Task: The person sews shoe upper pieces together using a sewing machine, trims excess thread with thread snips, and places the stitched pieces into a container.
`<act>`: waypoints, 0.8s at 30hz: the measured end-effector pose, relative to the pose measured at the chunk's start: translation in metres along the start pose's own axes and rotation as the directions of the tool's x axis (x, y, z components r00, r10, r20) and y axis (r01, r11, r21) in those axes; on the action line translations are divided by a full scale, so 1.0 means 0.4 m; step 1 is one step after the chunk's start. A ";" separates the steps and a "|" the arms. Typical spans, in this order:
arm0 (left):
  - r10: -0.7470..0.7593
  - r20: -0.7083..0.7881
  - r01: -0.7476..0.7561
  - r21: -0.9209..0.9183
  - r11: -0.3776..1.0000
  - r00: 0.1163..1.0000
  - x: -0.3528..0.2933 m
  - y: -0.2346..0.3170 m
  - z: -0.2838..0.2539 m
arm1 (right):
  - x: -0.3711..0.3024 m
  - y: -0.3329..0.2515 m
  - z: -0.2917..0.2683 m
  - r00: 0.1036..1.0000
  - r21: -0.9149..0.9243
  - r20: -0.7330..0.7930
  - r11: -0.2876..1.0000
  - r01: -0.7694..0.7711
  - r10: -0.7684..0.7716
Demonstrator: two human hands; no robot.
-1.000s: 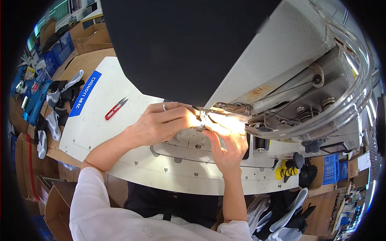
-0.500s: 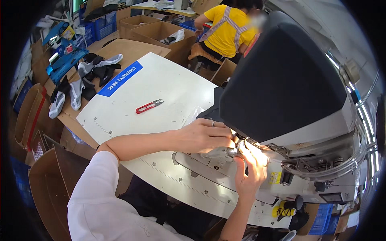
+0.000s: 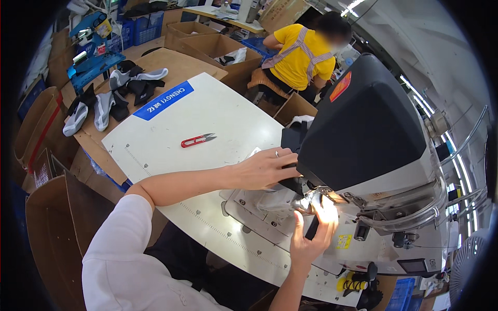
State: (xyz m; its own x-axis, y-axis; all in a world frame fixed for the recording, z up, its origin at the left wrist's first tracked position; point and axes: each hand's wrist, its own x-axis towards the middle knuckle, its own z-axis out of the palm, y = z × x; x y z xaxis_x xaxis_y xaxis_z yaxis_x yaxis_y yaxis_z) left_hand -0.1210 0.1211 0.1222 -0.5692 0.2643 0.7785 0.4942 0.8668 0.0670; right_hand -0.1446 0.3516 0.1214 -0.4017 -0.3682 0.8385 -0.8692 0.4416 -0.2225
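Observation:
A sewing machine with a large black head cover [image 3: 368, 124] stands at the right of the white tabletop [image 3: 223, 119]. My left hand [image 3: 264, 168], with a ring on one finger, is closed on a piece of black fabric [image 3: 291, 183] at the left of the needle area. Brightly lit metal parts [image 3: 310, 201] sit under the machine head. Beside them, my right hand [image 3: 315, 230] has its thumb apart from its raised fingers, and a dark strip shows in the gap. Glare hides the right fingertips. More black material [image 3: 293, 138] lies behind my left hand.
Red-handled thread snips [image 3: 198, 140] lie on the tabletop. Grey-and-black fabric pieces [image 3: 104, 111] rest on cardboard at the left. A person in a yellow shirt [image 3: 301, 57] sits beyond the table, near open cartons [image 3: 220, 49]. A yellow coiled item [image 3: 351, 283] is at the lower right.
My view has shifted, so the machine head appears lower. The right thumb and fingers have spread apart, and my left hand has drawn back slightly from the lit needle area.

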 end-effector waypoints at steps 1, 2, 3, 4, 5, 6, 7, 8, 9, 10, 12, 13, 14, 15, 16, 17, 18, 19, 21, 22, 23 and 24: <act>0.076 -0.042 -0.070 0.133 0.989 0.996 0.004 -0.001 -0.003 | -0.003 -0.015 0.002 0.998 -0.103 -0.064 0.995 -0.004 -0.002; 0.153 -0.073 -0.129 0.265 0.956 0.986 0.007 0.004 -0.011 | -0.010 -0.034 0.003 0.995 -0.088 -0.099 0.996 -0.020 0.012; 0.146 -0.079 -0.120 0.269 0.956 0.986 0.008 0.020 -0.023 | -0.017 -0.056 0.009 0.995 -0.086 -0.095 0.996 0.010 -0.018; -0.112 -0.121 0.126 0.117 0.985 0.986 0.007 0.044 -0.040 | -0.026 -0.081 0.019 0.998 0.019 -0.055 1.000 0.000 0.001; -0.380 -0.084 0.377 -0.042 0.925 0.921 0.007 0.067 -0.066 | -0.034 -0.108 0.030 0.999 0.134 -0.029 0.991 -0.026 0.030; -0.409 -0.162 0.375 -0.206 0.904 0.898 0.003 0.087 -0.102 | -0.039 -0.134 0.045 1.000 0.133 -0.022 0.991 -0.018 0.021; -0.384 -0.174 0.349 -0.202 0.915 0.907 -0.005 0.118 -0.139 | -0.040 -0.161 0.064 0.994 0.242 0.067 0.965 -0.100 0.086; -0.461 -0.067 0.410 -0.356 0.840 0.885 -0.019 0.162 -0.172 | -0.041 -0.185 0.076 0.969 0.317 0.193 0.925 -0.211 0.155; -0.509 0.051 0.460 -0.511 0.726 0.859 -0.030 0.190 -0.206 | -0.041 -0.206 0.083 0.976 0.343 0.157 0.918 -0.198 0.151; -0.460 0.075 0.422 -0.547 0.723 0.885 -0.038 0.196 -0.239 | -0.037 -0.221 0.090 0.978 0.389 0.178 0.905 -0.171 0.108; -0.359 0.011 0.309 -0.533 0.788 0.933 -0.059 0.178 -0.288 | -0.032 -0.240 0.084 0.986 0.439 0.158 0.890 -0.123 0.059; -0.370 -0.109 0.298 -0.408 0.863 0.922 -0.068 0.163 -0.297 | -0.032 -0.244 0.073 0.988 0.420 0.144 0.901 -0.106 0.049; -0.327 -0.075 0.299 -0.250 0.921 0.942 -0.081 0.150 -0.303 | -0.035 -0.244 0.059 0.981 0.426 0.191 0.902 -0.067 -0.018; -0.393 -0.035 0.369 -0.279 0.886 0.919 -0.095 0.147 -0.293 | -0.041 -0.243 0.046 0.964 0.432 0.261 0.899 -0.070 -0.050; -0.473 0.039 0.436 -0.459 0.774 0.880 -0.111 0.144 -0.283 | -0.050 -0.242 0.038 0.956 0.453 0.292 0.886 -0.101 -0.041; -0.599 0.202 0.535 -0.714 0.451 0.775 -0.127 0.155 -0.260 | -0.062 -0.236 0.029 0.965 0.434 0.263 0.896 -0.099 -0.021; -0.629 0.065 0.487 -0.696 0.527 0.775 -0.143 0.155 -0.250 | -0.076 -0.222 0.019 0.969 0.444 0.227 0.876 -0.189 0.093; -0.702 0.002 0.499 -0.705 0.504 0.712 -0.154 0.157 -0.234 | -0.090 -0.207 0.011 0.946 0.436 0.233 0.845 -0.309 0.226; -0.831 -0.036 0.468 -0.813 0.347 0.555 -0.181 0.155 -0.230 | -0.119 -0.165 -0.007 0.838 0.373 0.121 0.758 -0.535 0.532; -0.817 -0.099 0.417 -0.821 0.390 0.568 -0.191 0.154 -0.228 | -0.134 -0.153 -0.009 0.774 0.407 0.173 0.671 -0.619 0.609; -0.815 -0.157 0.369 -0.832 0.413 0.558 -0.199 0.153 -0.229 | -0.148 -0.142 -0.011 0.646 0.384 0.227 0.542 -0.747 0.729; -0.802 -0.151 0.368 -0.829 0.421 0.577 -0.206 0.156 -0.229 | -0.161 -0.141 -0.008 0.584 0.345 0.443 0.472 -0.812 0.681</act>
State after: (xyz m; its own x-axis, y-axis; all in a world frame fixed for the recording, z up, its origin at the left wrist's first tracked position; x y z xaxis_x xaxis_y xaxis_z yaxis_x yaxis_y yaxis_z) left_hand 0.0169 0.1146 0.1195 -0.6257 -0.6069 0.4901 0.5436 0.1114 0.8319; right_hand -0.0688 0.3530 0.0815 -0.9537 -0.2767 0.1177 -0.1834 0.2252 -0.9569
